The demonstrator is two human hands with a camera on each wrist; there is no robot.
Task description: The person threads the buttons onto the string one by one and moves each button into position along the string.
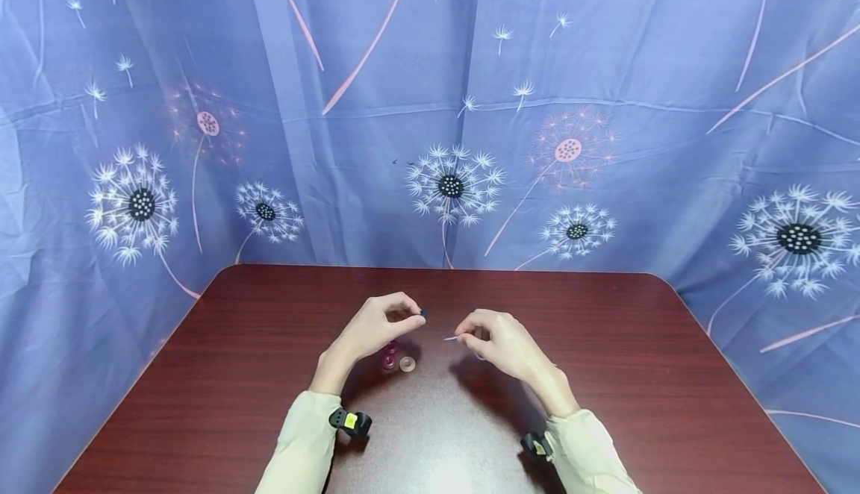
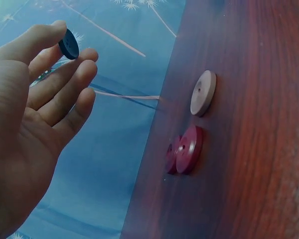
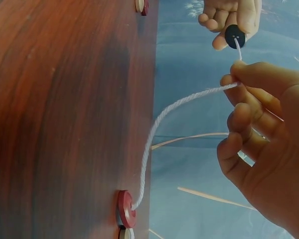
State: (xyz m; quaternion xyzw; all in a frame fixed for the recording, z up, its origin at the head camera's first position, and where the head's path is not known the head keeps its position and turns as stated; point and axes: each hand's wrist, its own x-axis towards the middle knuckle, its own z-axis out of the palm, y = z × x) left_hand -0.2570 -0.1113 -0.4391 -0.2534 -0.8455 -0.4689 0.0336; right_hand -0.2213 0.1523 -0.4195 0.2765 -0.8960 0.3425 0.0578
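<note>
My left hand (image 1: 372,327) pinches a black button (image 2: 69,45) between thumb and fingertips above the table. To its right, my right hand (image 1: 500,341) pinches a white string (image 3: 182,102) near one end, and a short tip (image 1: 450,339) sticks out towards the black button. In the right wrist view that tip overlaps the button, but the head view shows a space between them. The string's other end runs down to a red button (image 3: 125,209) on the table, with a cream button (image 3: 126,233) against it; the right hand hides these from the head view.
On the table (image 1: 282,374) below my left hand lie two dark red buttons (image 2: 190,149), touching each other, and a beige button (image 1: 407,364) beside them. A blue curtain (image 1: 376,143) with dandelion prints hangs behind the table.
</note>
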